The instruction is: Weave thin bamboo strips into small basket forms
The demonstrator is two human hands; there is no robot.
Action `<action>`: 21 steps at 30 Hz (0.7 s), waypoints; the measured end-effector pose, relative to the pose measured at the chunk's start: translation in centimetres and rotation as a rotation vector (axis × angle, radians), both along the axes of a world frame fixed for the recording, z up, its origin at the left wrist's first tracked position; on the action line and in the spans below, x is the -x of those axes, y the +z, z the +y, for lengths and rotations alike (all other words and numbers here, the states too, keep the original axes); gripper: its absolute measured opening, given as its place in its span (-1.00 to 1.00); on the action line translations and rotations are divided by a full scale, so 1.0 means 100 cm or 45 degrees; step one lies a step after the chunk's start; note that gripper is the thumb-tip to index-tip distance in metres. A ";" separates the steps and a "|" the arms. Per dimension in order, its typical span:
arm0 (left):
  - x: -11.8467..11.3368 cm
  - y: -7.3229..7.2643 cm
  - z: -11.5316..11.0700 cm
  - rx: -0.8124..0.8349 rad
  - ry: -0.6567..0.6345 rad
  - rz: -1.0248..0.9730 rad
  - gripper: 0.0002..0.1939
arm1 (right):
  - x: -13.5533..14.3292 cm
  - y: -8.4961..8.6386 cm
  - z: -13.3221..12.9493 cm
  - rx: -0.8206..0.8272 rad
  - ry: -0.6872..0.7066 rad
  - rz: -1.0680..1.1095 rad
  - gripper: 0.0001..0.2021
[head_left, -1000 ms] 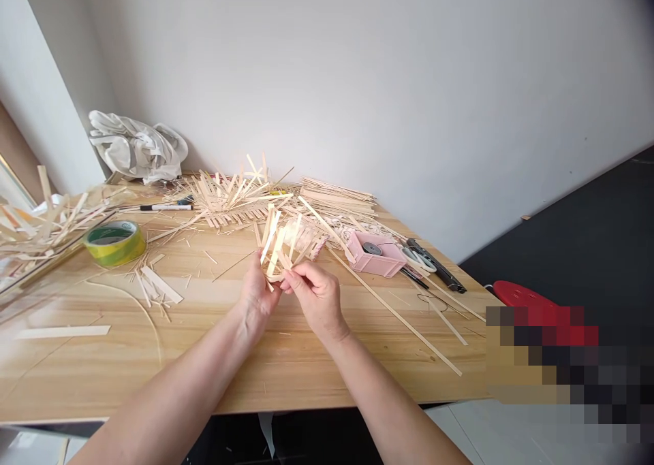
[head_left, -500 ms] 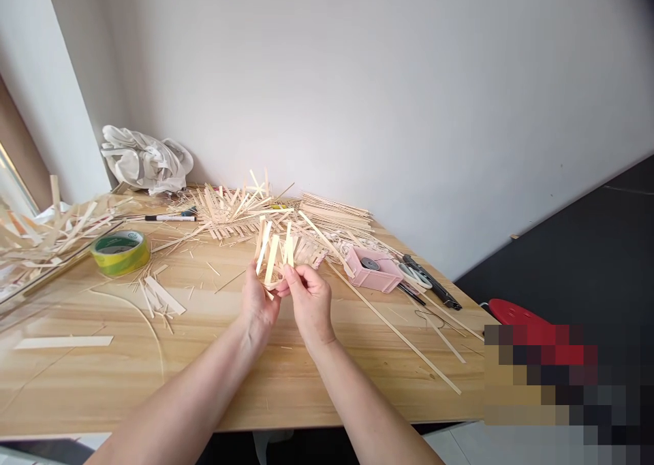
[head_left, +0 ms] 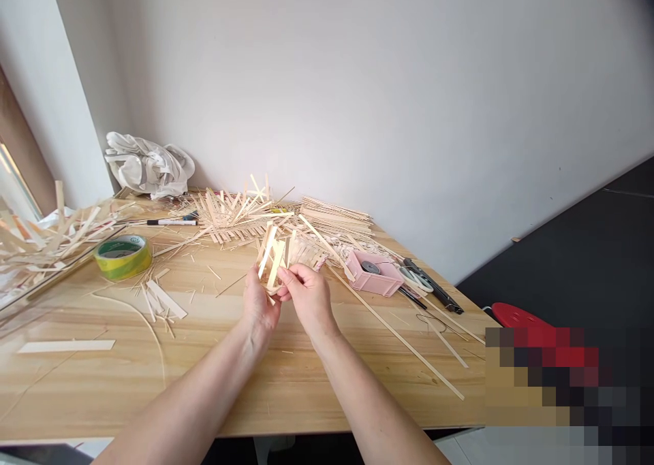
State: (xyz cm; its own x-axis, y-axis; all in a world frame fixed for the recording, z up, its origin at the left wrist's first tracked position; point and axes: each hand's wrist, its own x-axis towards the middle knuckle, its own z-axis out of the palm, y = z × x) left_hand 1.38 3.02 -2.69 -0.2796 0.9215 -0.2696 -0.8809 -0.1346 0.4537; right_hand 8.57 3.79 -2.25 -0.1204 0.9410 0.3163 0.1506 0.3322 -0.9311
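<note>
Both hands hold a small woven piece of pale bamboo strips [head_left: 276,254] above the middle of the table. Several strip ends stand up from it, and its lower part is partly hidden by my fingers. My left hand [head_left: 259,301] is closed around its left side. From the right, my right hand [head_left: 308,295] pinches the piece between thumb and fingers, the thumb lying against the upright strips. Behind the hands lies a heap of woven and loose bamboo strips [head_left: 229,214].
A roll of yellow-green tape [head_left: 122,266] and loose strip scraps [head_left: 166,298] lie left on the table [head_left: 204,404]. On the right are a pink basket [head_left: 375,284], scissors [head_left: 419,281] and a long thin strip [head_left: 398,339]. A white crumpled bag [head_left: 148,165] sits in the corner.
My right thumb has shifted slightly left along the upright strips, and these now lean differently and overlap more. My left hand keeps its hold. The whole view has shifted slightly.
</note>
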 end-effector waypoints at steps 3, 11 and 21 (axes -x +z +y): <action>-0.001 0.000 0.000 0.023 -0.009 0.023 -0.85 | -0.005 0.003 -0.002 -0.108 0.056 -0.184 -0.73; 0.004 -0.004 0.005 0.022 0.067 -0.061 -0.85 | -0.007 -0.012 -0.002 -0.747 -0.078 -0.572 -0.87; 0.007 -0.005 0.009 -0.005 0.049 -0.106 -0.83 | -0.018 -0.006 0.001 -0.859 0.062 -0.808 -0.80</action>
